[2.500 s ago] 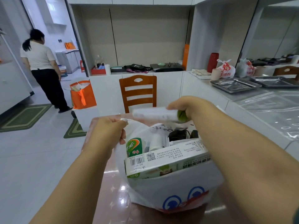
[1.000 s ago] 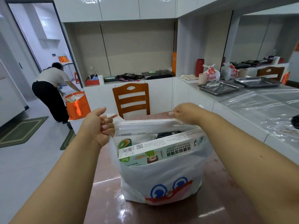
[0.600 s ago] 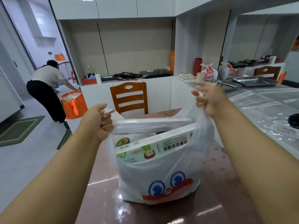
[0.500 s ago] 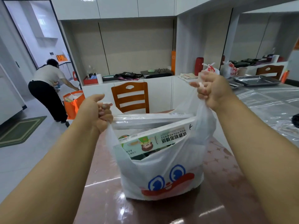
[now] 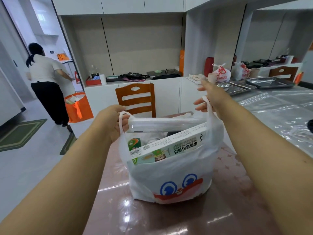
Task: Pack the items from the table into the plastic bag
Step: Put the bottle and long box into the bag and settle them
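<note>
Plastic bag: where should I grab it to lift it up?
Grab the plastic bag by its two handle loops, from above. They stick up at either end, clear of the long box poking out. Left hand grips one; right hand has the other looped over open fingers.

The plastic bag (image 5: 171, 177) mouth is nearly blocked by a long box (image 5: 167, 147) lying across it and a clear roll (image 5: 166, 123) behind that, leaving a narrow gap between them, while the tabletop (image 5: 152, 217) in front of the bag lies bare.
</note>
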Demonstrator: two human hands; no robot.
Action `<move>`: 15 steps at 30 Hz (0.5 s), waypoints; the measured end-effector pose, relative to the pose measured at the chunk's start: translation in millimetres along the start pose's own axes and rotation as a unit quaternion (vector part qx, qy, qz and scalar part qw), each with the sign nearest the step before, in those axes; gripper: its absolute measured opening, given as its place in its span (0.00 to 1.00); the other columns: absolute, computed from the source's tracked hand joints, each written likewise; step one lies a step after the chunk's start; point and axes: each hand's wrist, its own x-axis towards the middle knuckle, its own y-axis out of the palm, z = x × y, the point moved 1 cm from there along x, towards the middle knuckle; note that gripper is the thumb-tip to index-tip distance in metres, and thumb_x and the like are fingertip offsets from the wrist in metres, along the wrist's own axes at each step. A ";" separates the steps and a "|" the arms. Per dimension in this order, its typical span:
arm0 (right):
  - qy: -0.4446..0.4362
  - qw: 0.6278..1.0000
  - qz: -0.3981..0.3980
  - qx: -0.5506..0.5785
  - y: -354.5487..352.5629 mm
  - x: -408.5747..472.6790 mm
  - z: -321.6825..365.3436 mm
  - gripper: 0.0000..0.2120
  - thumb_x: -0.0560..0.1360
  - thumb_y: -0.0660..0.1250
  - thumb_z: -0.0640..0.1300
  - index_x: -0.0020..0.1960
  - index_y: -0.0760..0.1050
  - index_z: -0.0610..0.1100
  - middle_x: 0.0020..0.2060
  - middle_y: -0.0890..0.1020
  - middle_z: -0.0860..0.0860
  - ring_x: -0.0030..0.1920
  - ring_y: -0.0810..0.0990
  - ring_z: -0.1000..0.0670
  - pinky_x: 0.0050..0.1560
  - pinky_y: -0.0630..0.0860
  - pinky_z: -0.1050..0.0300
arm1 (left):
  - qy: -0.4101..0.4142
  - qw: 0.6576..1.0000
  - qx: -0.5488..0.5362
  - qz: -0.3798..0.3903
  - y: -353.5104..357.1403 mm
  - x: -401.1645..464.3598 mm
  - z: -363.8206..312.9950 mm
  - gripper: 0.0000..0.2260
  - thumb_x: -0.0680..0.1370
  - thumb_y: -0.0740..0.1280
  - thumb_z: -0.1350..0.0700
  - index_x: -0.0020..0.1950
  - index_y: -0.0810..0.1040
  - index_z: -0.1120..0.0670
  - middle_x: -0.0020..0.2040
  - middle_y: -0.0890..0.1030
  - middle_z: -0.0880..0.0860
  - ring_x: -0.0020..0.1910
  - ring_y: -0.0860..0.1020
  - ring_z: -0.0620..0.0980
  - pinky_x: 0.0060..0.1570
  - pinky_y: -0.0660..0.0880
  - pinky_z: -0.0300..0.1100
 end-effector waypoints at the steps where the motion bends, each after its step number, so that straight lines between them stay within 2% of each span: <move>1: -0.001 1.000 -0.001 -0.016 -0.9 0.1 0.8 0.32 0.75 0.50 0.69 0.63 0.70 0.46 0.44 0.82 0.41 0.33 0.80 0.48 0.41 0.77 0.55 | -0.003 1.000 0.016 -0.001 0.4 -1.5 0.0 0.06 0.76 0.67 0.57 0.45 0.76 0.61 0.30 0.83 0.57 0.23 0.80 0.47 0.26 0.78 0.40; 6: -0.013 0.997 -0.011 -0.071 0.0 -5.6 2.4 0.35 0.74 0.47 0.71 0.73 0.62 0.50 0.45 0.80 0.42 0.38 0.82 0.46 0.43 0.77 0.53 | -0.013 0.997 0.076 -0.031 -1.0 -5.9 -0.9 0.07 0.77 0.67 0.56 0.45 0.74 0.60 0.41 0.83 0.60 0.34 0.83 0.52 0.36 0.82 0.44; 8: -0.014 0.996 -0.020 -0.086 -0.4 -8.1 3.5 0.36 0.74 0.46 0.71 0.74 0.61 0.50 0.49 0.79 0.42 0.41 0.81 0.46 0.50 0.77 0.49 | -0.007 0.996 0.084 -0.042 -1.3 -7.0 -0.8 0.06 0.76 0.67 0.56 0.44 0.73 0.58 0.43 0.82 0.60 0.37 0.83 0.53 0.34 0.81 0.45; 10: -0.013 0.994 -0.031 -0.102 -1.5 -9.4 4.0 0.37 0.74 0.46 0.71 0.74 0.59 0.49 0.57 0.77 0.42 0.46 0.80 0.44 0.58 0.74 0.44 | 0.008 0.995 0.089 -0.048 -1.0 -9.2 -0.1 0.06 0.75 0.68 0.57 0.44 0.72 0.55 0.43 0.80 0.58 0.39 0.82 0.54 0.33 0.79 0.46; 12: -0.020 0.991 -0.040 -0.125 -2.1 -10.3 5.4 0.37 0.74 0.46 0.71 0.75 0.59 0.48 0.62 0.74 0.43 0.49 0.78 0.44 0.57 0.72 0.46 | 0.028 0.992 0.110 -0.063 -0.4 -10.0 -1.4 0.08 0.74 0.69 0.55 0.49 0.72 0.55 0.44 0.78 0.56 0.40 0.79 0.54 0.41 0.80 0.49; 13: -0.023 0.990 -0.042 -0.131 -2.1 -11.3 6.5 0.37 0.75 0.46 0.71 0.74 0.61 0.47 0.62 0.74 0.44 0.48 0.78 0.45 0.55 0.70 0.47 | 0.037 0.989 0.125 -0.069 0.0 -10.4 -2.8 0.10 0.74 0.69 0.54 0.52 0.72 0.54 0.45 0.77 0.56 0.41 0.78 0.54 0.46 0.79 0.50; 15: -0.019 0.992 -0.038 -0.121 -2.1 -13.9 8.0 0.37 0.75 0.46 0.71 0.73 0.64 0.47 0.59 0.75 0.45 0.45 0.78 0.48 0.56 0.71 0.47 | 0.045 0.986 0.148 -0.067 2.6 -11.5 -5.4 0.13 0.74 0.69 0.52 0.55 0.71 0.54 0.48 0.77 0.55 0.46 0.77 0.54 0.49 0.78 0.51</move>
